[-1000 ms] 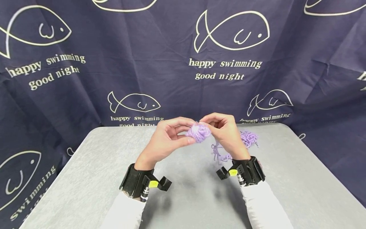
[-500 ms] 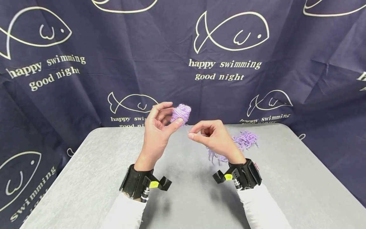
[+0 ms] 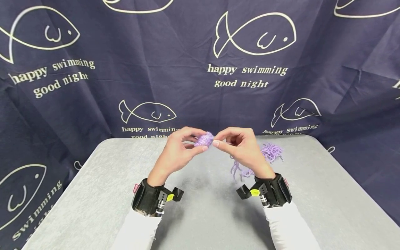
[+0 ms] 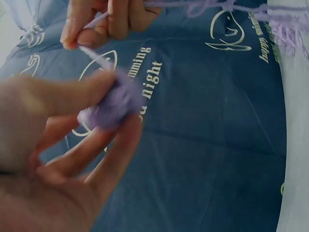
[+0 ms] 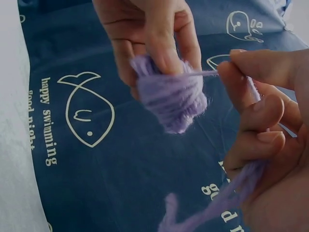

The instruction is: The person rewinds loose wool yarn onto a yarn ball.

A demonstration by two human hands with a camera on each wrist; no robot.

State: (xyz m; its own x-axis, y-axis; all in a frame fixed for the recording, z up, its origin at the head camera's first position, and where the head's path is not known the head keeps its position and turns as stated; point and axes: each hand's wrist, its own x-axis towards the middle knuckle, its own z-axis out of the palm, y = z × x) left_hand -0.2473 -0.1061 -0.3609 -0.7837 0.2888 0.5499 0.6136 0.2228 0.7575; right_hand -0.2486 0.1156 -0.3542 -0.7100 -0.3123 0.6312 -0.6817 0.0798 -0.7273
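**A:** Start with the head view. What do the hands have?

**B:** The left hand [image 3: 176, 152] holds a small ball of purple yarn [image 3: 203, 139] above the grey worktop [image 3: 93, 194], its fingers curled round the ball with the thumb underneath. The right hand [image 3: 243, 149] sits just beside the ball, thumb and forefinger pinched together at its right edge. A loose yarn strand [image 3: 239, 171] hangs from under that hand down to the worktop, and a tangled yarn pile [image 3: 271, 151] lies on the worktop behind the right wrist. Both wrists carry black straps over white sleeves, and a navy fish-print cloth [image 3: 93, 86] hangs behind.

**A:** And the left wrist camera?

**B:** The ball [image 4: 113, 104] is blurred but clearly gripped between the left thumb and fingers [image 4: 116, 154]. The right hand [image 4: 104, 21] is above it, pinching a thin strand [image 4: 91, 50] that runs down to the ball. The tangled pile [image 4: 289, 29] shows at the upper right.

**A:** The right wrist camera?

**B:** The ball [image 5: 171, 99] is gripped from above by the left hand [image 5: 145, 34]. The right hand's fingers [image 5: 256, 67] pinch the strand [image 5: 203, 73] where it leaves the ball; it looks taut, though I can't be sure. More yarn [image 5: 227, 198] trails down through the curled lower fingers.
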